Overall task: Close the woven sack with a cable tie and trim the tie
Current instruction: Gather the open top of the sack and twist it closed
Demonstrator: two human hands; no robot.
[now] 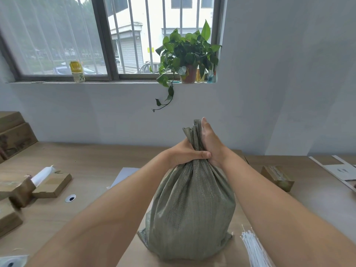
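A full grey-green woven sack [192, 209] stands upright on the wooden table [96, 189] in front of me. Its mouth is gathered into a bunched neck that sticks up above my hands. My left hand [185, 154] is wrapped around the neck from the left, thumb across the front. My right hand [211, 143] presses against the neck from the right, fingers stretched up along the gathered fabric. A bundle of white cable ties [254, 249] lies on the table at the lower right, partly behind my right forearm. No cutting tool is in view.
Cardboard boxes [52, 185] and a white roll sit at the left. A small box [277, 177] is at the right, with papers [339, 168] beyond it. A sheet of paper [125, 175] lies behind my left arm. A potted plant [188, 54] and bottle [77, 71] stand on the windowsill.
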